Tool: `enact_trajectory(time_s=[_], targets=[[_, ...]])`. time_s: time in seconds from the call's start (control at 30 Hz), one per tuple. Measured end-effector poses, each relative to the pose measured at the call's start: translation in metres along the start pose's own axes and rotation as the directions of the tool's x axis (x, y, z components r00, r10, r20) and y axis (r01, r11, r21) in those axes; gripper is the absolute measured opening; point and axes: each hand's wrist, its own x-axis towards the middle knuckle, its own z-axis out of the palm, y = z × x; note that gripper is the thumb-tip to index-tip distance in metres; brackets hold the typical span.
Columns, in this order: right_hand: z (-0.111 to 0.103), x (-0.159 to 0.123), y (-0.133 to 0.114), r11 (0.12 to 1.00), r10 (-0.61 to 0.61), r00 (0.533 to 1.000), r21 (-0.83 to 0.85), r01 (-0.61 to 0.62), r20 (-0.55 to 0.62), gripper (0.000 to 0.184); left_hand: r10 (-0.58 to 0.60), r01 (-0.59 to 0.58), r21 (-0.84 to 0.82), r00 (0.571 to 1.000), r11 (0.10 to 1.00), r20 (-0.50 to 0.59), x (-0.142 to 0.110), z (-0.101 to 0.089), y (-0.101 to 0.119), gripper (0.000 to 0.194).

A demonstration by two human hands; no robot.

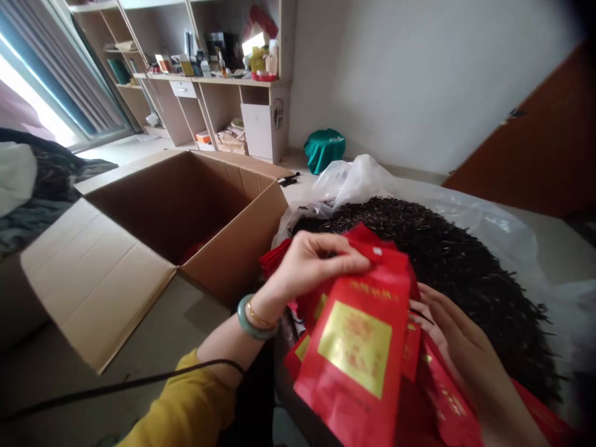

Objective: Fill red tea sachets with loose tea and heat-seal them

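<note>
My left hand, with a green bangle and a gold one at the wrist, pinches the top of a red packet between thumb and fingers. The packet hangs tilted, its gold panel facing me, with blurred lettering above. At its right edge is my right hand, fingers bent together against the packet; their tips are partly hidden. More red packets lie beneath and beside it. Behind both hands spreads a large heap of dark, twisted dry leaves on clear plastic sheeting.
A big open cardboard box stands on the left, flaps folded out, something red inside. A black cable crosses my left sleeve. Farther back are a shelf unit, a green cloth bundle and a brown wooden panel.
</note>
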Motion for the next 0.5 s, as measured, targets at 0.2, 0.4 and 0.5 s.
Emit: enact_trajectory(time_s=[0.2,0.4,0.5], targets=[[-0.006,0.003,-0.005,0.991,0.084,0.995,0.109,-0.079,-0.046,0.038,0.363,-0.113,0.419,0.725,0.901,-0.585,0.013,-0.077,0.056,0.010],[-0.004,0.000,0.006,0.979,0.192,0.979,0.090,-0.185,-0.075,0.036,0.615,0.223,0.725,0.403,0.652,-0.678,0.022,-0.217,0.048,0.017],[-0.002,0.002,0.017,0.970,0.232,0.971,0.084,-0.226,-0.061,0.038,0.621,0.362,0.698,0.320,0.618,-0.716,0.016,-0.264,0.026,0.016]])
